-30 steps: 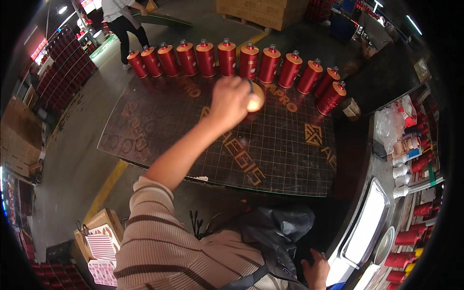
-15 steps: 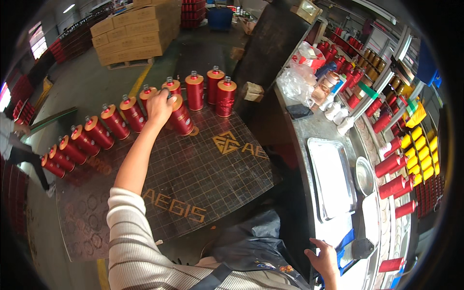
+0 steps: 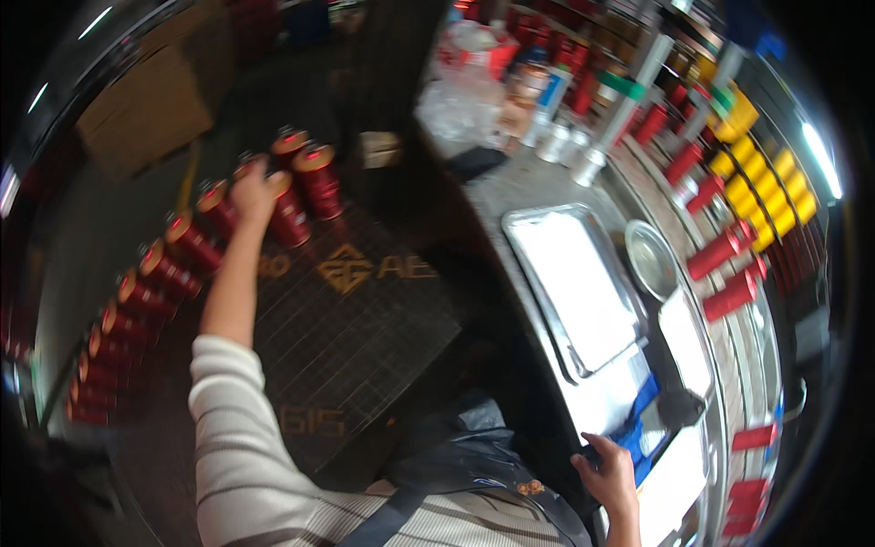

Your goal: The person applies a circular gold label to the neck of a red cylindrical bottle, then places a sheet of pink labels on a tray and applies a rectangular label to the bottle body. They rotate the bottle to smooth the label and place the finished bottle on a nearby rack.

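Note:
My left hand [image 3: 255,194] reaches out over the dark table and is closed round the top of a red cylinder [image 3: 291,223] with a gold shoulder. That cylinder stands in front of a curved row of similar ones with metal necks, such as the red cylinder [image 3: 191,242] to its left. Close on its right stands another red cylinder [image 3: 319,187]. Motion blur hides the exact finger grip. My right hand [image 3: 609,476] is at the worktop's near edge beside a blue cloth [image 3: 645,438], thumb and forefinger apart, nothing visible between them.
The grey worktop [image 3: 497,196] on the right carries a metal tray [image 3: 524,255], a round metal bowl [image 3: 652,258] and a clear plastic bag [image 3: 460,105]. Red and yellow cylinders stand on racks beyond it. Cardboard boxes [image 3: 146,109] are stacked at the far left.
The view has swung, so the table and cylinders now lie further left and the picture is blurrier. My left hand stays at the same cylinder; my right hand has hardly moved.

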Available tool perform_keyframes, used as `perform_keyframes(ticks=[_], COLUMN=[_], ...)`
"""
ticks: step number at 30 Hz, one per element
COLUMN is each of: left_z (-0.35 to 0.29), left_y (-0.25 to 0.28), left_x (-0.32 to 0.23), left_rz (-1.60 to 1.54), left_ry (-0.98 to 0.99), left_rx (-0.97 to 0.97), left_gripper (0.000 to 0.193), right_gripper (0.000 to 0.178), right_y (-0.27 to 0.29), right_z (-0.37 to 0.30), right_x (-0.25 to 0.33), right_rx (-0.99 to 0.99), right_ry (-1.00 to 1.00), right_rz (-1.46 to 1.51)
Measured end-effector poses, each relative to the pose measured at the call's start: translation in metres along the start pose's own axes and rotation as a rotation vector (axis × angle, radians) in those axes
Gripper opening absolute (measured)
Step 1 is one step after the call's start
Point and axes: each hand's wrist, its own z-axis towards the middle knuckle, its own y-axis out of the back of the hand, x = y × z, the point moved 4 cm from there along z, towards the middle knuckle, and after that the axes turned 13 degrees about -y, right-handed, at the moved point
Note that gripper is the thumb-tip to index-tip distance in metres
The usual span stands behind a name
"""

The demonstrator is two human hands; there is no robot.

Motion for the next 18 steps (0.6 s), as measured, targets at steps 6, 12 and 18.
perform_keyframes(ticks=[6, 12, 18], left_z=[0.016, 0.035, -0.017], left_y=[0.013, 0.041, 0.064], left_x=[-0.009, -0.398, -0.807], left_rz=[0.065, -0.931, -1.469], left_ry=[0.129, -0.309, -0.857], left_rx=[-0.124, -0.043, 0.065], left_gripper=[0.043, 0.031, 0.06], right_gripper=[0.043, 0.035, 0.033], right_y=[0.02, 0.036, 0.046], right_z=[0.007, 0.022, 0.009], right_x=[-0.014, -0.076, -0.172], right_rx=[0.125, 0.186, -0.129], right_ry=[0.0, -0.158, -0.226], right_rz=[0.235, 0.761, 1.047])
